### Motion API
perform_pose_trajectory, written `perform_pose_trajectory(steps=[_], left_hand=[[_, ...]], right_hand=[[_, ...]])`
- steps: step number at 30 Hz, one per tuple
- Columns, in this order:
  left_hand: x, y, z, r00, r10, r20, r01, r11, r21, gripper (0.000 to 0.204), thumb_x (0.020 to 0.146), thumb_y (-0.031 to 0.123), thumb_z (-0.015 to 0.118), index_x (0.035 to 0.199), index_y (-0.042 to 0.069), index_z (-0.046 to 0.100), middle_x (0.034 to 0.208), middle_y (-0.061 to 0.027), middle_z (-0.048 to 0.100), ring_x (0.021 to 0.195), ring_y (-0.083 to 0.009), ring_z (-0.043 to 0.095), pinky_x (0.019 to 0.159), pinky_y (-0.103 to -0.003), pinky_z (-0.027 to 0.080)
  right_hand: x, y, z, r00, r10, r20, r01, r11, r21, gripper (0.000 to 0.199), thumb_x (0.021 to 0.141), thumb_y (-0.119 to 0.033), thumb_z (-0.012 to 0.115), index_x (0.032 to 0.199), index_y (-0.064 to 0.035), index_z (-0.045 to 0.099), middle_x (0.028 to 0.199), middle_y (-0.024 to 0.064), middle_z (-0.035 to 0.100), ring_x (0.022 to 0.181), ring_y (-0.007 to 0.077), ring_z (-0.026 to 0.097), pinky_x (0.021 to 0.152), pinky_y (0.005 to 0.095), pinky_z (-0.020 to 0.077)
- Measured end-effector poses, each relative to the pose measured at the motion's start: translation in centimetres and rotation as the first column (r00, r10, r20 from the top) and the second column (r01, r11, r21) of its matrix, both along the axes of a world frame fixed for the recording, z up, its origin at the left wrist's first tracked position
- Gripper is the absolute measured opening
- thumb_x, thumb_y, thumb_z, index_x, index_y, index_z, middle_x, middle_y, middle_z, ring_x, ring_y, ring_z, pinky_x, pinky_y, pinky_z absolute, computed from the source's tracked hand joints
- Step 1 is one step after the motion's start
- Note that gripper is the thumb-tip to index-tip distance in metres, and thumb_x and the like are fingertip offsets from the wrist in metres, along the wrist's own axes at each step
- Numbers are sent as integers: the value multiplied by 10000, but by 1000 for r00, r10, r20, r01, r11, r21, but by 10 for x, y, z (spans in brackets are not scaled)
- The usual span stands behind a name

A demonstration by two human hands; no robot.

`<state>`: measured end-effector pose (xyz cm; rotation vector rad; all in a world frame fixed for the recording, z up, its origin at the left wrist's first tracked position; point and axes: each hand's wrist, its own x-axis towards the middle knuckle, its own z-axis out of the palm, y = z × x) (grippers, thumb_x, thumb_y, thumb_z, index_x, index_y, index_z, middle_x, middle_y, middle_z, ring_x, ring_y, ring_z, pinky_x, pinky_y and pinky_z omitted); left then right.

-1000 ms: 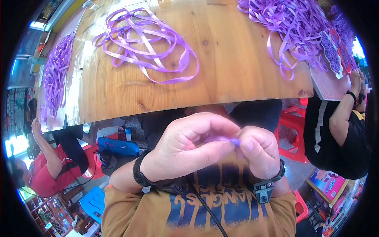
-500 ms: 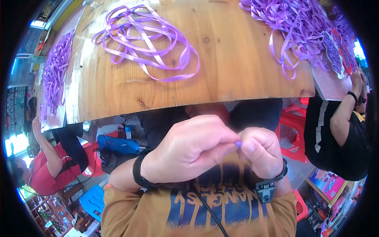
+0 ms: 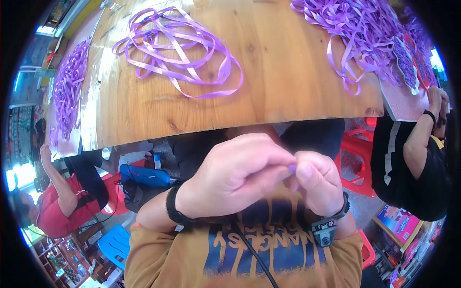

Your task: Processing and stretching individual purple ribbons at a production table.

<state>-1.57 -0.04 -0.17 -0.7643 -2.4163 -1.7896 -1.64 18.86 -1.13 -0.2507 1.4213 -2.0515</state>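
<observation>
Both my hands are raised in front of my chest, just off the near edge of the table, and their fingertips meet. Between them a small purple piece (image 3: 292,168) shows; most of it is hidden by the fingers, so its kind is unclear. My left hand (image 3: 237,175) pinches it with thumb and forefinger from the left. My right hand (image 3: 318,182), fingers curled in, grips it from the right with the thumb against it. On the wooden table (image 3: 288,91) beyond lies a loose coil of purple ribbon loops (image 3: 225,72).
A big heap of purple ribbons (image 3: 355,36) lies at the far right, beside a tray of small purple pieces (image 3: 405,65). More ribbons (image 3: 69,91) lie on the left. Co-workers sit on both sides, one in red (image 3: 57,206), one in black (image 3: 398,168). Red stools (image 3: 355,158) stand below.
My left hand has shifted slightly up and to the right, its fingers closer over the purple piece. My right hand stays nearly in place. The ribbons have not moved.
</observation>
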Motion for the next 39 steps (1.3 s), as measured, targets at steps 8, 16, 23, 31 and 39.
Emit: perform_pose_trajectory(steps=[8,16,23,31,39], left_hand=[[8,-30,12,795,-89,600,-206,891,405,249,831,29,538,1056,-80,523,694,-64,554,547,-88,511,518,-217,416],[-1,-81,31,863,98,496,-409,711,572,332,865,185,548,1124,-13,489,645,7,432,532,-113,442,499,-277,375],[-76,-149,79,899,324,295,-428,794,432,348,904,172,475,1177,-44,458,893,-73,583,824,-156,573,738,-282,460],[-89,-143,69,845,496,200,-360,804,-472,379,886,190,538,1197,-19,483,1096,-107,581,1009,-132,534,877,-257,408],[-98,-42,39,981,-186,-49,110,752,-649,418,831,184,558,1203,7,485,1227,-153,502,1180,-311,443,998,-376,332]], right_hand=[[-12,15,9,994,-101,50,99,994,43,277,885,-131,526,1094,51,525,670,-8,529,573,20,447,525,162,339],[-42,54,-4,871,-476,-125,391,823,-411,393,866,-148,540,1179,63,434,658,21,501,603,142,504,587,277,433],[-62,22,11,925,-269,-267,202,946,-253,591,832,-164,569,1319,51,314,1263,151,459,1229,263,397,1037,363,261],[-47,44,-2,983,-183,-14,180,977,-112,412,847,-147,533,1205,38,449,1071,157,573,965,226,564,862,330,429],[-53,61,0,884,-426,-193,428,903,-33,333,854,-32,533,1181,4,482,1368,84,301,928,112,525,874,259,399]])
